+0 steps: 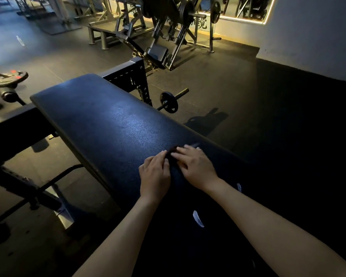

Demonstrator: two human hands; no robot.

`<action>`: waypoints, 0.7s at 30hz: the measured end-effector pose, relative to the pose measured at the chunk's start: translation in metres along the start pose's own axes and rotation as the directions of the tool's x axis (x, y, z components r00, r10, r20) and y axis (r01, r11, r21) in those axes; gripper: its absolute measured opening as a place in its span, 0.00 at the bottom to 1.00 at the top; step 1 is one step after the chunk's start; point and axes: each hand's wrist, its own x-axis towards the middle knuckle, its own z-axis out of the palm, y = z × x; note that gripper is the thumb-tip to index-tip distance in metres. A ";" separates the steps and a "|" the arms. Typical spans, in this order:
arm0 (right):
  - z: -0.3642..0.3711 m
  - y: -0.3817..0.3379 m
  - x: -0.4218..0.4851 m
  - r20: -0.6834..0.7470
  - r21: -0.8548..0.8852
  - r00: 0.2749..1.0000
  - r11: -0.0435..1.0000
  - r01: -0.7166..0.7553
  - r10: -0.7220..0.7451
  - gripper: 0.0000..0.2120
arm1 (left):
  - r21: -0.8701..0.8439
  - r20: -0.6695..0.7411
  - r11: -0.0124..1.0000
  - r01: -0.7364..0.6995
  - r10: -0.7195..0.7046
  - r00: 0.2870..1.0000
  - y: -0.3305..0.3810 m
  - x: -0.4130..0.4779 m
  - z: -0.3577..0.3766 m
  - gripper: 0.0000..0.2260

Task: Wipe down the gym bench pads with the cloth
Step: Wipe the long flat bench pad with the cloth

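A long black padded bench pad (108,124) runs from the upper left down to the near centre. A small dark cloth (173,152) lies on its near part, hard to make out against the pad. My left hand (155,176) rests on the pad with its fingertips on the cloth's left edge. My right hand (196,166) lies flat over the cloth's right side, fingers spread and fairly straight. The two hands are close together, almost touching. Most of the cloth is hidden beneath them.
The bench's black steel frame (128,76) stands behind the pad. A short barbell with a plate (169,101) lies on the dark rubber floor to the right. Weight machines (168,27) fill the back, and another machine (8,78) is at the left edge.
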 end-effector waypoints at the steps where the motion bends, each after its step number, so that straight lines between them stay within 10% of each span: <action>1: -0.003 0.008 0.007 -0.002 -0.040 0.999 0.998 -0.054 0.054 0.19 | 0.036 0.014 0.999 -0.020 0.019 1.000 0.000 -0.001 0.001 0.22; 5: -0.011 0.013 0.022 -0.068 -0.051 0.957 0.957 -0.286 0.283 0.19 | 0.113 0.041 0.993 -0.028 0.024 0.999 -0.001 -0.001 0.003 0.20; 12: 0.003 0.000 -0.001 -0.022 0.057 1.000 0.998 0.020 -0.019 0.20 | 0.164 0.096 0.986 0.025 -0.041 0.995 0.004 0.003 0.006 0.20; 18: -0.019 0.039 0.033 -0.060 0.013 0.938 0.940 -0.340 0.340 0.22 | 0.209 0.129 0.978 -0.003 -0.025 0.991 0.004 0.005 0.002 0.20; 21: -0.011 0.022 0.034 -0.080 0.071 0.954 0.956 -0.284 0.289 0.20 | 0.201 0.120 0.979 0.006 -0.031 0.992 0.003 0.014 0.003 0.20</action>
